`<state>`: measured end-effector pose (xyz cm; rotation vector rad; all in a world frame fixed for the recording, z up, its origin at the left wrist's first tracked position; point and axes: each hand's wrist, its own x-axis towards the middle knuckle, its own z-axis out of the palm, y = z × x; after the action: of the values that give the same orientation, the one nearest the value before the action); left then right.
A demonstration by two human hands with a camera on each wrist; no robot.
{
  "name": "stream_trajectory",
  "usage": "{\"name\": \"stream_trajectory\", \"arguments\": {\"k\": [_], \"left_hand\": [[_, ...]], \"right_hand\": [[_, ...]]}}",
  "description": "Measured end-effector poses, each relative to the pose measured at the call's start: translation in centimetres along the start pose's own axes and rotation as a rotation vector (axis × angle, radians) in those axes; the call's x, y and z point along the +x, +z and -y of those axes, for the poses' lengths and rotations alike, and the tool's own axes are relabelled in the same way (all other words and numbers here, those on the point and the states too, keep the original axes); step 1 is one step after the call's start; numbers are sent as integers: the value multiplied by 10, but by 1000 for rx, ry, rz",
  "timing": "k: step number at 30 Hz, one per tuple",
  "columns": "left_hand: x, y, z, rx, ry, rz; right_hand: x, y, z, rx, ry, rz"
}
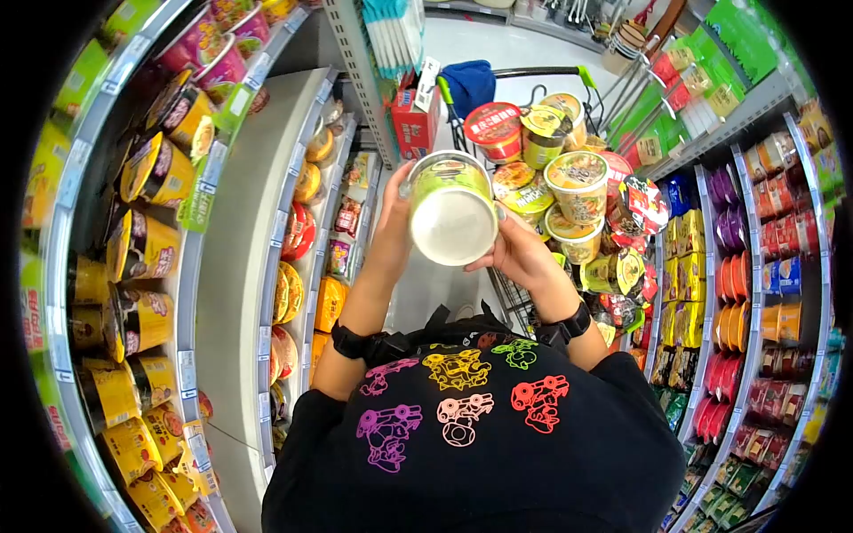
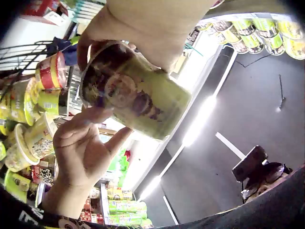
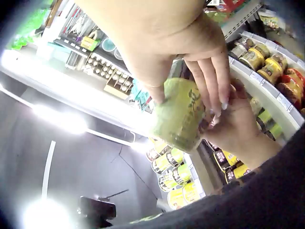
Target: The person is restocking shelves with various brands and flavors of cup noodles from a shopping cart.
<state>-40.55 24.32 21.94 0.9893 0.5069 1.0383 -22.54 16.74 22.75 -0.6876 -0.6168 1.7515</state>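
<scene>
From where I stand, the green cup (image 1: pixel 453 211) sits between the fingers of both hands, tilted so its white base faces the person. It looks light, a stiff but thin-walled tub, probably smooth enough to slip and easy to dent if squeezed; I'd take it round the sides, a hand to each, as here. The left hand (image 1: pixel 392 215) curves its fingers about one side; the right hand (image 1: pixel 522 252) steadies the other between thumb and fingers. Both forearms reach forward, wrists banded, palms turned inward. Just beyond the right fingers, more tubs (image 1: pixel 576 186) crowd a cart (image 1: pixel 542 70).
</scene>
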Motion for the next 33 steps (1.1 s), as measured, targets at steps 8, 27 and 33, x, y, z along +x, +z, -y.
{"name": "stream_trajectory", "arguments": {"k": [8,27,33], "left_hand": [[-35,-60,-55,267,55,167],[-51,-89,-112,793,239,463],[-51,-77,-111,671,285,388]], "right_hand": [[20,48,-17,-665,2,42],[71,89,-59,-454,273,-9],[86,64,-53,-491,177,20]]}}
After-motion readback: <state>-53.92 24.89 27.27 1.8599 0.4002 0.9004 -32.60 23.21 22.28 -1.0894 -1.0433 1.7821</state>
